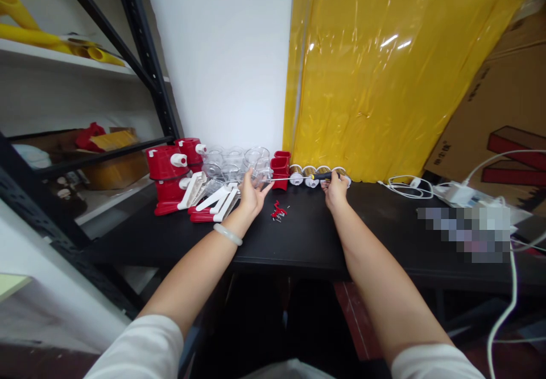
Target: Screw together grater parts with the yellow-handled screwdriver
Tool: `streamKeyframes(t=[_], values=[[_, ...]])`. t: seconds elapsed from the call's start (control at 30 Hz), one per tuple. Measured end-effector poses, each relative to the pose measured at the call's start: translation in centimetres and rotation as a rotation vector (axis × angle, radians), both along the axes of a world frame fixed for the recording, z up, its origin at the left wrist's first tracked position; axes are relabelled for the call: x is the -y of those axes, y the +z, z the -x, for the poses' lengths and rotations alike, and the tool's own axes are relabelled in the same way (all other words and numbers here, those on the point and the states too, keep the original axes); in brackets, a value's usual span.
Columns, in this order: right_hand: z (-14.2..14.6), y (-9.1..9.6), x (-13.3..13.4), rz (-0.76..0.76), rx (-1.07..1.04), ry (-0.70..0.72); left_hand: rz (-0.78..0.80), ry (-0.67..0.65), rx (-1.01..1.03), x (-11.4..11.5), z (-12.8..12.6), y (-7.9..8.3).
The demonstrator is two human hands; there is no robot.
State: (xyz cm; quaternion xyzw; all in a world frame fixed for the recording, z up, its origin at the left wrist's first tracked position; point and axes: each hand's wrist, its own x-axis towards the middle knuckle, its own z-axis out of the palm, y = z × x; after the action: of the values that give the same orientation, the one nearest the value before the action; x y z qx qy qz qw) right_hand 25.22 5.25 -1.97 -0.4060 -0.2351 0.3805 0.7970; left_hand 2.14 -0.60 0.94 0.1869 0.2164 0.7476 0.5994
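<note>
My right hand point(335, 189) grips a screwdriver point(326, 176) by its black and yellow handle, its thin shaft pointing left. The shaft's end meets a clear plastic cup-shaped part point(259, 160), which my left hand point(252, 193) holds, thumb up and fingers reaching underneath. Other clear plastic parts point(214, 158) stand just behind and left, so its outline is hard to separate. Below, on the black table point(290, 248), lies a small pile of red pieces and screws point(278, 212). Behind the shaft are red cup-like parts point(280, 165) and a row of white-rimmed spools point(310, 175).
Red housings point(166, 165) and white-and-red handles point(217, 202) crowd the table's left side. White cables point(412, 188) and a charger point(458, 194) lie at the right. A metal-framed shelf point(140, 32) stands left; yellow sheeting point(362, 71) and a carton point(499, 83) are behind.
</note>
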Motion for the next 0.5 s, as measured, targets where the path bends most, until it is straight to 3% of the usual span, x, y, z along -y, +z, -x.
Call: streamKeyframes(t=[0.33, 0.5], values=[[-0.30, 0.50, 0.60, 0.001, -0.087, 0.118, 0.008, 0.005, -0.008, 0.04, -0.05, 0.04], [0.09, 0.33, 0.81, 0.034, 0.117, -0.008, -0.017, 0.007, -0.012, -0.01, 0.00, -0.03]])
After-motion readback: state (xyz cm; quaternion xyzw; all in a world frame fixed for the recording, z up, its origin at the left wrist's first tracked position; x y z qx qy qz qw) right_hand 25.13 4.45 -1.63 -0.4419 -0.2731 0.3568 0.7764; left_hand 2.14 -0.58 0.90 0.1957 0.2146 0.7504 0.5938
